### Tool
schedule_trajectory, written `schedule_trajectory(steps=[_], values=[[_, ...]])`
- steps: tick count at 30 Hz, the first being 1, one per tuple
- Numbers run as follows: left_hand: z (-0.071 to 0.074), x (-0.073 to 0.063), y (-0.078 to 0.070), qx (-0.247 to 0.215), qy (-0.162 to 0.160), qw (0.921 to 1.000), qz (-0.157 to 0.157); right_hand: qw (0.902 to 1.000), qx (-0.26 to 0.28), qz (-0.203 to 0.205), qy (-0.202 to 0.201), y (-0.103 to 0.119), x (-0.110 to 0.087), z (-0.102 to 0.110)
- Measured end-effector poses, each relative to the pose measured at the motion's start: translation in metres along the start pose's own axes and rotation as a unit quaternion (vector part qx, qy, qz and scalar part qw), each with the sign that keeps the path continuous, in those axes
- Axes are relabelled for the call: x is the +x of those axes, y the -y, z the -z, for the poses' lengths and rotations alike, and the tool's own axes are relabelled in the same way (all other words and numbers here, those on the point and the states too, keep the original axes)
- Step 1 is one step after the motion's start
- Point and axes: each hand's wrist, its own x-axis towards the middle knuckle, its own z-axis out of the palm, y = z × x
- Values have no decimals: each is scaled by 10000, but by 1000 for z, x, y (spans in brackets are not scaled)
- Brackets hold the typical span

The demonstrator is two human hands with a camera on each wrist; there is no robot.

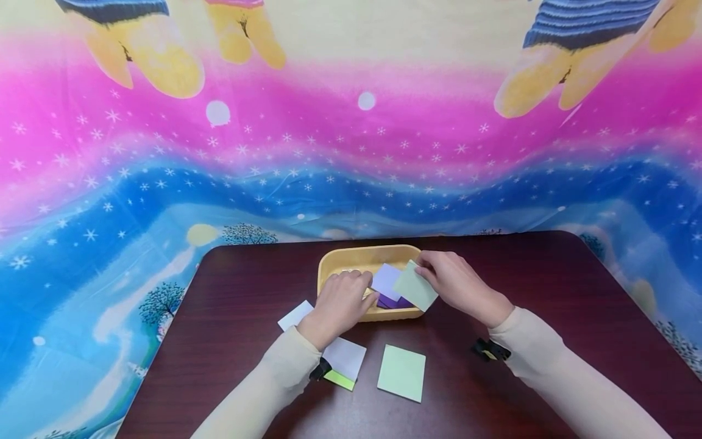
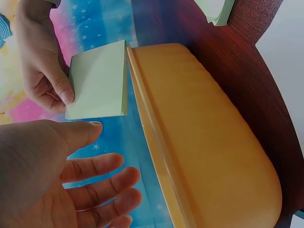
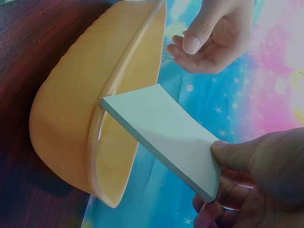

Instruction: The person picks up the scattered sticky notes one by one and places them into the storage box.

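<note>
Between thumb and fingers, my right hand [image 1: 460, 283] pinches a pale green sticky note pad [image 1: 418, 288] at the right end of a yellow plastic basket [image 1: 328, 261]. The right wrist view shows this pad as a thin block, tilted over the basket's rim. My left hand [image 1: 339, 303] hovers above the basket's left part with loosely bent fingers, and the left wrist view shows nothing in them. Inside the basket lie a lavender pad [image 1: 386, 280] and dark purple pads [image 1: 390, 302]. Part of its inside is hidden behind my left hand.
In front of the basket, another pale green pad [image 1: 402, 373] lies on the dark wood table [image 1: 471, 402]. Left of it, a lavender pad [image 1: 347, 358] overlaps a lime green one [image 1: 341, 380]. A whitish pad [image 1: 295, 314] sits by my left wrist. A printed curtain hangs behind the table.
</note>
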Motion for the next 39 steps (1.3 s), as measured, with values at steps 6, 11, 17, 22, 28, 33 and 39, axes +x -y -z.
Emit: schedule_trajectory(steps=[6, 11, 17, 22, 28, 33, 39], values=[[-1, 0, 4, -31, 19, 10000, 69, 10000, -55, -17, -3, 2, 6, -2], [-1, 0, 6, -56, -6, 9998, 175, 10000, -33, 44, -45, 5, 11, -4], [-2, 1, 10, 16, 42, 9998, 206, 10000, 20, 75, -20, 8, 20, -8], [-3, 2, 13, 23, 96, 9996, 281, 10000, 77, 0, -1, 9, 30, -14], [-4, 2, 16, -38, 91, 9993, 360, 9999, 84, -115, 72, 8, 37, -21], [-5, 3, 19, -1, 78, 9990, 431, 9997, 39, -205, 140, 5, 41, -28], [-8, 3, 21, 43, 78, 9989, 451, 9993, 25, -307, 229, 4, 44, -35]])
